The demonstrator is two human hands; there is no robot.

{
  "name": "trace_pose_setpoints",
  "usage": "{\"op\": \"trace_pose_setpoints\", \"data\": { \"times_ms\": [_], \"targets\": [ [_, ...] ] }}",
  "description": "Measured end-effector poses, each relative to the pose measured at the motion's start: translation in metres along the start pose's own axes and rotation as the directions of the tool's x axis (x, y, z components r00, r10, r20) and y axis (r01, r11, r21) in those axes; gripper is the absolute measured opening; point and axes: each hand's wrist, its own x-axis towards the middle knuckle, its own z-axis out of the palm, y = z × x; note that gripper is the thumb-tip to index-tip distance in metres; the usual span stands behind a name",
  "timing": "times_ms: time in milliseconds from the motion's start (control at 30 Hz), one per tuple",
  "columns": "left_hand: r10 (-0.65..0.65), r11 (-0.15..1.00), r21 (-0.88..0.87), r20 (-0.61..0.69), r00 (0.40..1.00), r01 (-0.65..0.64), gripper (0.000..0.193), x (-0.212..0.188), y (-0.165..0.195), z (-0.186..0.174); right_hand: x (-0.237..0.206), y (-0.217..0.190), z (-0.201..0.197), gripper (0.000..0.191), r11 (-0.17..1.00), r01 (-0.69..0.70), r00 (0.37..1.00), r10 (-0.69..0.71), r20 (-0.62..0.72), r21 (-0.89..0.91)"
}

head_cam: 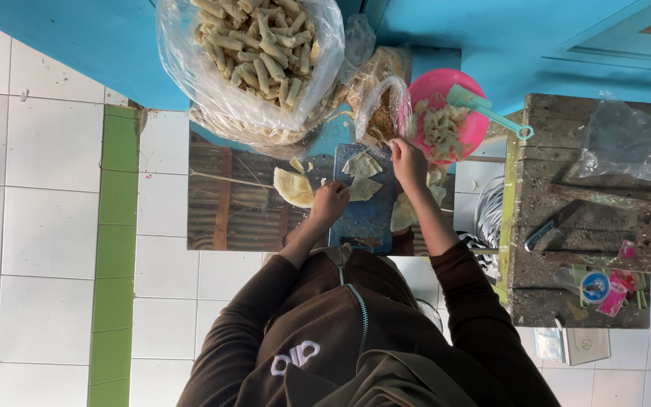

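Centre frame: left hand (330, 202) pinches a thin, pale-yellow dough wrapper sheet (364, 188) on the blue cutting board (367, 218); right hand (408, 162) presses beside another. Sheets look limp, light, tearable; best gripped at edges.

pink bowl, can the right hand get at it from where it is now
Probably yes. The right hand is on the blue board right beside the pink bowl, with nothing visible between them; only the teal scoop lies across its far side.

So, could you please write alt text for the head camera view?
Seen from above, a person's left hand and right hand work thin pale wrapper sheets on a blue board. Nearby are a clear bag of rolled snacks and a pink bowl.
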Motion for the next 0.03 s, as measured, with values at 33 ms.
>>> {"op": "trace_pose_setpoints", "data": {
  "times_ms": [33],
  "targets": [
    [-0.017,0.999,0.029,-0.002,1.0,0.017,0.026,0.0015,-0.0022,0.0013,0.0017,0.0002,0.0008,0.02,0.992,-0.095,0.994,0.089,0.065,0.085]
  ]
}}
